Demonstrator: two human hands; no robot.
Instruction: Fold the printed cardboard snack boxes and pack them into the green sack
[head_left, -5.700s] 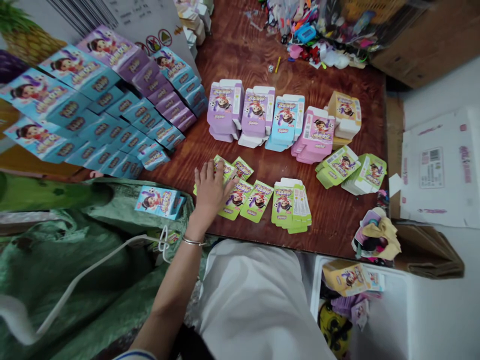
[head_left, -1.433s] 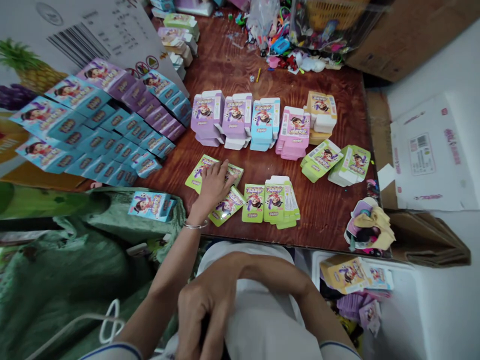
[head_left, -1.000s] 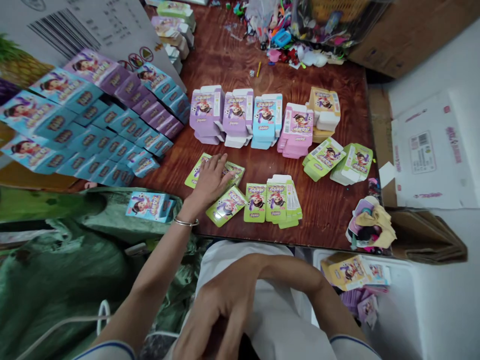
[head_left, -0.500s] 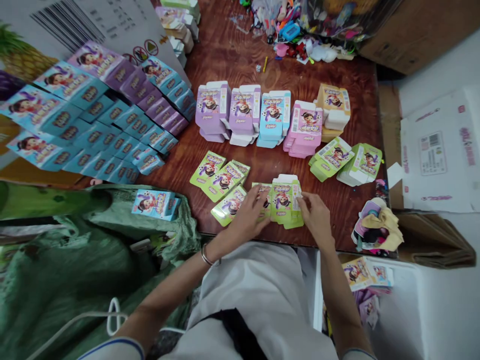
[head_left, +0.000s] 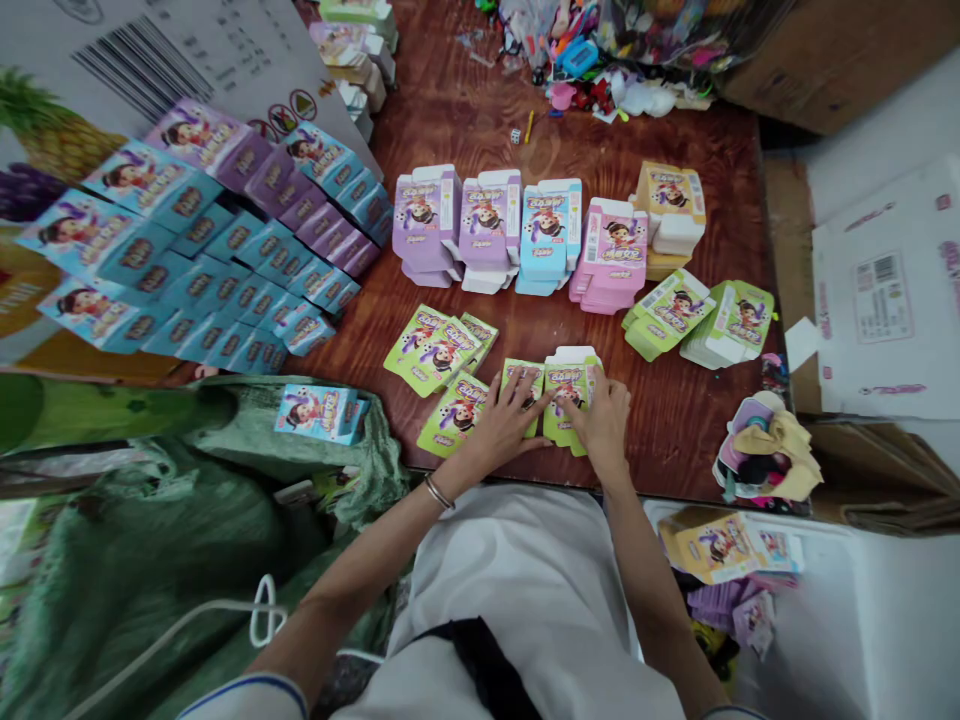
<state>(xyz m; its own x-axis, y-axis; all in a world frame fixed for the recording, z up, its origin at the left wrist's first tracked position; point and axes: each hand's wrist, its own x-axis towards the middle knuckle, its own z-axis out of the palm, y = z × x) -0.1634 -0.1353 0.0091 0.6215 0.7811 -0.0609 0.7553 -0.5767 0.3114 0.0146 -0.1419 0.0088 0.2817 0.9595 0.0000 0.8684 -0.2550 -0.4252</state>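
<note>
A green flattened carton [head_left: 568,381] with a white top flap lies on the wooden table in front of me. My right hand [head_left: 604,422] grips it along its right side, thumb across the printed face and fingers at the edge. Just left of it is another green printed piece [head_left: 532,374], partly hidden under my left hand [head_left: 513,418]. That hand lies flat with fingers spread, its thumb near the carton. Further left, green card pieces [head_left: 455,412] rest close to my left fingers, with several more green pieces [head_left: 424,342] overlapping behind them.
Stacks of purple [head_left: 427,210], blue [head_left: 551,225], pink [head_left: 611,250] and orange cartons [head_left: 673,195] stand behind, with green stacks [head_left: 731,315] to the right. Closed blue and purple boxes [head_left: 202,270] are piled left. Small toys [head_left: 600,85] lie at the back. A white bin [head_left: 825,600] is below right.
My right hand has moved left from beside the carton onto its right side, thumb now over its face. My left hand has shifted slightly right and spread its fingers. The view has shifted slightly.
</note>
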